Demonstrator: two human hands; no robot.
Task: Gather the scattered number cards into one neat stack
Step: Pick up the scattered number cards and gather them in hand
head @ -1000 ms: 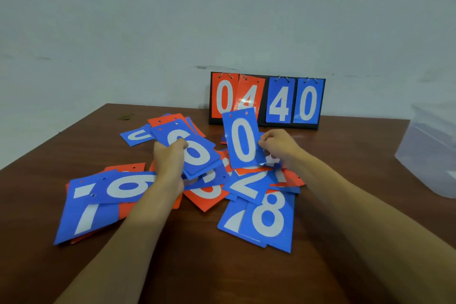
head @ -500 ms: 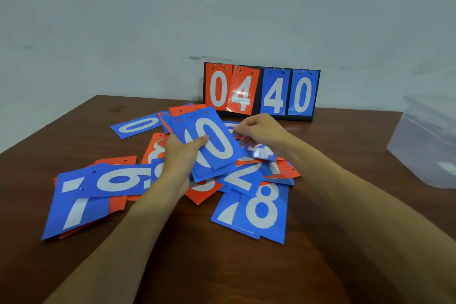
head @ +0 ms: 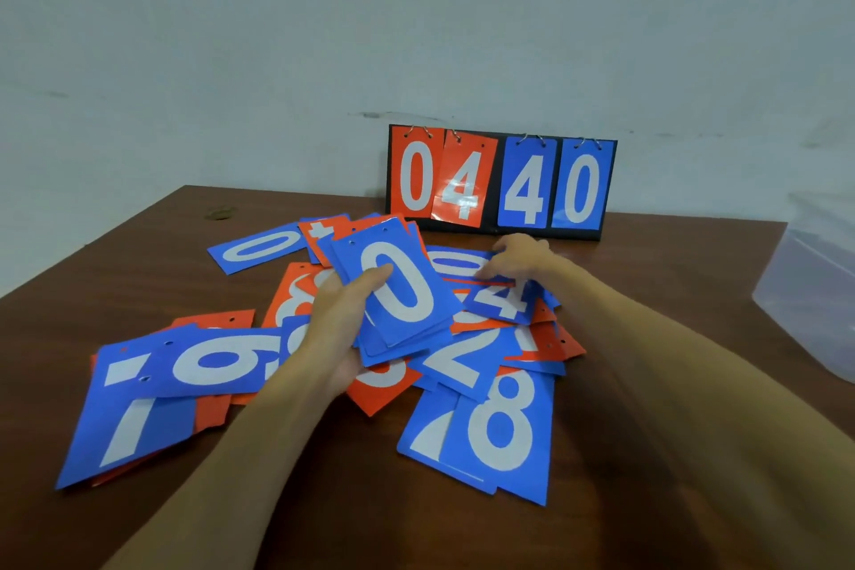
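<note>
The left hand point(head: 340, 329) is gripping a small stack of blue cards point(head: 402, 292) just above the heap. Its thumb is lying across the white 0 on the top face and its fingers are tucked beneath. The stack is tilting slightly, its long axis running from far left to near right, and its punched-hole end is pointing away toward the wall.

The right hand point(head: 518, 259) is reaching down onto the far right of the heap. Its fingertips are meeting a flat blue 0 card point(head: 455, 266), just beyond a blue 4 card point(head: 497, 303). Blur is hiding the fingers, so I cannot tell whether they are pinching a card or only pressing on it.

The other number cards point(head: 284, 292), blue and orange, are lying scattered and overlapping on the brown bench point(head: 139, 273). A loose blue 0 card point(head: 259, 245) is lying at the far left, its long axis running side to side. At the near left a sideways blue card point(head: 222, 361) is overlapping a blue 7 card point(head: 125, 412). Nearer the middle, a blue 2 card point(head: 467, 356) is partly covering a blue 8 card point(head: 504, 426), whose long axis is pointing toward the person.

A scoreboard point(head: 502, 181) is standing at the back of the bench showing 0 4 4 0, and a clear plastic box point(head: 814, 287) is sitting at the right edge.
</note>
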